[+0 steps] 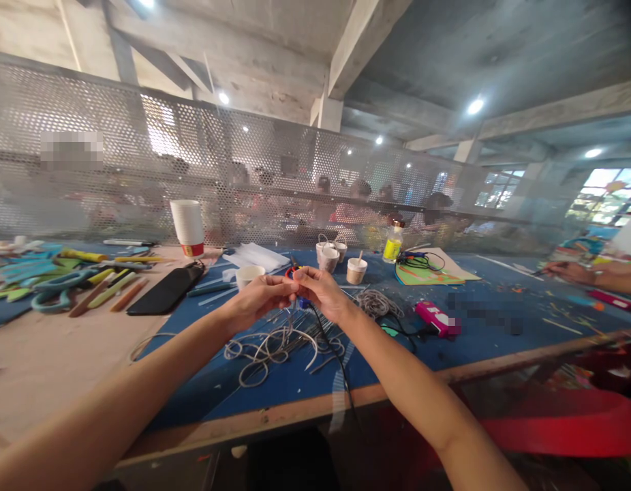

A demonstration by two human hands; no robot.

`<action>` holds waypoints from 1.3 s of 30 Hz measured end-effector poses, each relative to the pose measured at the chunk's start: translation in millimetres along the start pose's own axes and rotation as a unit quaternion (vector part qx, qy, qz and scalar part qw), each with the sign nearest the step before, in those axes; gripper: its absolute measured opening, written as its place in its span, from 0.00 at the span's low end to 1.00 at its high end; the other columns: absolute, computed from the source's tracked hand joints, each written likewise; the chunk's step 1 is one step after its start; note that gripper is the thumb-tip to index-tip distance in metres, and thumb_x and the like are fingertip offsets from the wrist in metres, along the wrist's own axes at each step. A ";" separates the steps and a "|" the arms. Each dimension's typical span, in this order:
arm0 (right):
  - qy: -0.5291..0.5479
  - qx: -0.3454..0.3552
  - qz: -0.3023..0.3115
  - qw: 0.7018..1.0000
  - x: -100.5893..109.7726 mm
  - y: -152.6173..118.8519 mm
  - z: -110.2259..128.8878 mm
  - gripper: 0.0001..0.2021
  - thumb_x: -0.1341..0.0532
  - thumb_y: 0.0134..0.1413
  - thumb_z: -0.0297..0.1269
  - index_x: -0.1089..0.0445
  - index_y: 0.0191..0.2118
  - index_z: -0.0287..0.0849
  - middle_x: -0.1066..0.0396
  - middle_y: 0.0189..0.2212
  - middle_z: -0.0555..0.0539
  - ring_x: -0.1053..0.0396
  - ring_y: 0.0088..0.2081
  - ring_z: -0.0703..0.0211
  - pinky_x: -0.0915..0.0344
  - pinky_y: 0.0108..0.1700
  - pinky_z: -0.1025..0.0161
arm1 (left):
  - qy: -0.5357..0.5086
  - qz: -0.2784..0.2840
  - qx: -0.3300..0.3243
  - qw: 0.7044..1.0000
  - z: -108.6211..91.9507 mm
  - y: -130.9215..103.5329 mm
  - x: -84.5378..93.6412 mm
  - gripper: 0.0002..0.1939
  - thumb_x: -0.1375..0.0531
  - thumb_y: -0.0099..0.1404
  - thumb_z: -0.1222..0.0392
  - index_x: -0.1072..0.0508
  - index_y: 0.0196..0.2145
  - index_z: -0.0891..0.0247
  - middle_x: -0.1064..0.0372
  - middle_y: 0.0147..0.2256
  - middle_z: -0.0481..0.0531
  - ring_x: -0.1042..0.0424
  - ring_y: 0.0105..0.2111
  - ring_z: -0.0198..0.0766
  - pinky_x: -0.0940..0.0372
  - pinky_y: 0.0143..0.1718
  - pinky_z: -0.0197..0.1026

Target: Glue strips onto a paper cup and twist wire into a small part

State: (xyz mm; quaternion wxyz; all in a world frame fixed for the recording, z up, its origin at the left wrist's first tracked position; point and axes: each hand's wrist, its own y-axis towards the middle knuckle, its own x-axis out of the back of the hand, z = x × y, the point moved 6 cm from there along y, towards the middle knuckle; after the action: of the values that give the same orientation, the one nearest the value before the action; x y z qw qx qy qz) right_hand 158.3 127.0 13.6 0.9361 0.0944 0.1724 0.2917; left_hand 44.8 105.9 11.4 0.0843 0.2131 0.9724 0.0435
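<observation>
My left hand (pixel 259 298) and my right hand (pixel 324 292) meet above the blue mat (pixel 193 382), fingertips pinched together. Whatever sits between them is too small to make out. Just behind the fingers shows a small red and blue item (pixel 291 271), partly hidden, whose kind I cannot tell. Loose grey cord (pixel 254 372) lies in loops below my hands, with thin clear strips among it. A black cable (pixel 341 368) runs down past the table's front edge. To the right of my right hand lies a bundle of grey cord (pixel 377 303). A white cup (pixel 250 274) stands behind my left hand.
Left are a black phone (pixel 165 292), teal-handled scissors (pixel 60 290), sticks and a paper cup stack (pixel 187 225). Small cups (pixel 356 271), a yellow-labelled bottle (pixel 392 244), coloured paper (pixel 433 269) and a pink device (pixel 435 318) stand right. Another person's hand (pixel 565 271) works far right.
</observation>
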 end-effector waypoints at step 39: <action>-0.023 0.027 -0.022 0.999 7.1 2.1 2.3 0.14 0.30 0.45 0.46 0.27 0.32 0.40 0.30 0.26 0.53 0.34 0.25 0.69 0.37 0.30 0.68 | -0.045 0.000 0.015 0.999 0.4 -1.9 1.1 0.06 0.33 0.58 0.62 0.21 0.30 0.69 0.26 0.28 0.53 0.34 0.25 0.29 0.39 0.30 0.33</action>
State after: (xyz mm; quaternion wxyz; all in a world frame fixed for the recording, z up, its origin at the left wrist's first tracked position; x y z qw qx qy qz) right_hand 163.5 132.6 14.4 0.9430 0.1226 0.1607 0.2644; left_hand 43.1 104.6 10.7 0.1251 0.2161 0.9681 0.0197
